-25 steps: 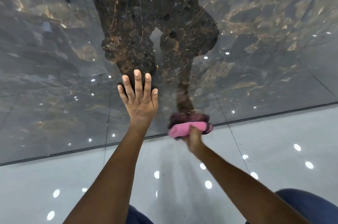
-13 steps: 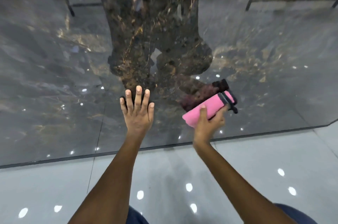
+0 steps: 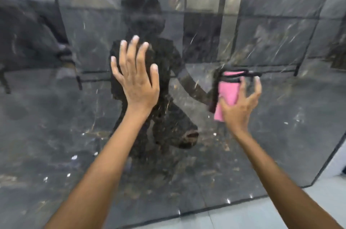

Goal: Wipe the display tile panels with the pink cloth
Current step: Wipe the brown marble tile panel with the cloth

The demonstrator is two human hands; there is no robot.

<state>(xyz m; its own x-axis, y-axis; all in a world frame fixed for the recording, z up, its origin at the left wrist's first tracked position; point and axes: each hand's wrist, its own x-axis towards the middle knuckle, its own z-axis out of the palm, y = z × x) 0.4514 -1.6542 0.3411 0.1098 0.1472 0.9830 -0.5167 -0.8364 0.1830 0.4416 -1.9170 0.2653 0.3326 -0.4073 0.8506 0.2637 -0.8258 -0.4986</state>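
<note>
Pressing flat against the dark glossy tile panel, left hand, fingers straight and spread, now higher on the surface than 0.5 s ago, over the dim reflection of a person in the polish. Raised too, the whole view, with less of the pale floor left along the bottom edge. Further right, pink cloth, folded, black trim at its top end, now standing nearly upright against the panel instead of slanting, and higher up it than before. Holding it there, right hand, thumb over the lower part of the cloth, fingers spread and bent past its right edge. Both hands well apart. Motion blur throughout; panel veining hard to make out.
</note>
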